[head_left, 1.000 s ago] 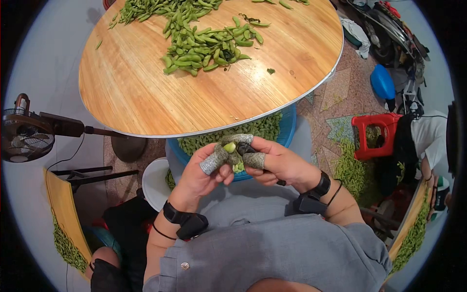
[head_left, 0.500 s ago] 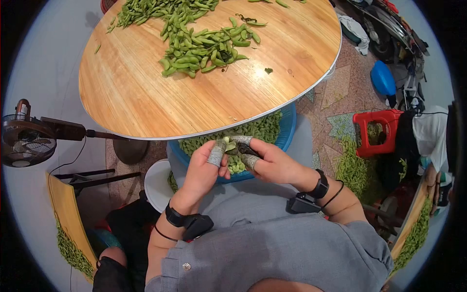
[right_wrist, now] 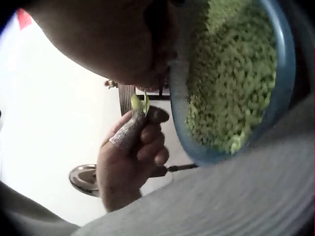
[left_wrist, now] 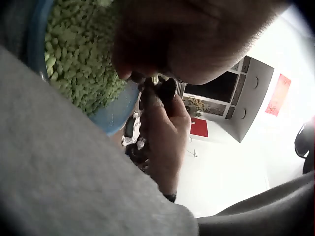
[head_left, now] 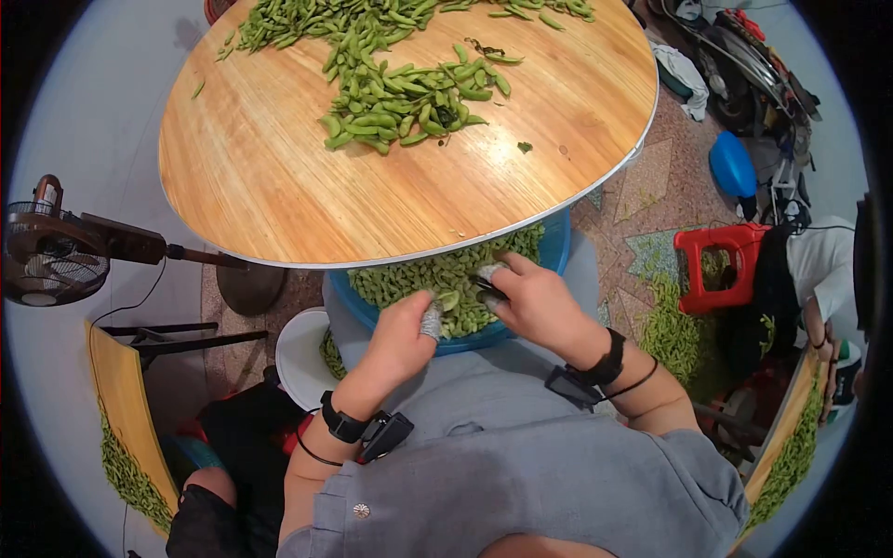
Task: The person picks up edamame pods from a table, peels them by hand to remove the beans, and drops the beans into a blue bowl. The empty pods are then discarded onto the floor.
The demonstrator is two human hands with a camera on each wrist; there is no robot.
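My left hand [head_left: 402, 337] pinches a green soybean pod [head_left: 449, 300] between thumb and finger, over the blue basin [head_left: 558, 244]. In the right wrist view the pod looks split, its two sides spread. A grey wrap [right_wrist: 127, 135] covers the left thumb. Just to the right, my right hand [head_left: 547, 312] has its fingers curled, also with a wrapped digit, and a small dark thing [left_wrist: 168, 89] sits between finger and thumb; I cannot tell what it is. Shelled green beans [head_left: 395, 284] fill the basin beneath both hands.
A round wooden table [head_left: 279, 186] overhangs the basin, bearing a heap of pods [head_left: 400, 102]. On the left are a white bucket [head_left: 302, 349] and a fan [head_left: 56, 251]. Empty-looking pods [head_left: 670, 335] litter the floor by a red stool [head_left: 721, 265]. Another person [head_left: 823, 279] is at the right.
The hands were close together at the pod and have drawn apart, the right moving rightward. The pod stays in the left hand, lower over the beans.
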